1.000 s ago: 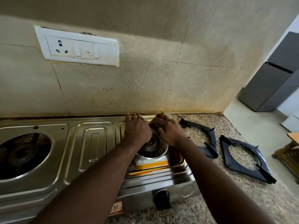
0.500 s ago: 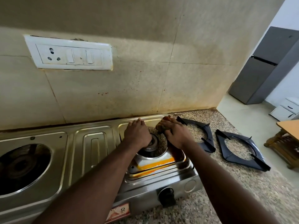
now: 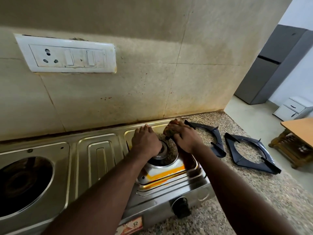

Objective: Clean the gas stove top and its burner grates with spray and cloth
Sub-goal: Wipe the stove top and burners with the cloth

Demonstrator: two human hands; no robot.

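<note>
Wall: beige tiles, stained, small reddish specks near the lower joints. White switch plate mounted upper left — one three-pin socket, two rocker switches, grime along its lower edge. Speckled granite tabletop runs to the right. Beyond its end: pale floor, grey two-door refrigerator, low white drawer unit — and a wooden table at the right edge.

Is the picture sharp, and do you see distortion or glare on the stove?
Head view: wide-angle bending curves the wall tile lines and the stove edge; soft reflections, no harsh glare, on the steel; the left hand and right hand are fairly sharp; the forearms shade the right burner.
</note>
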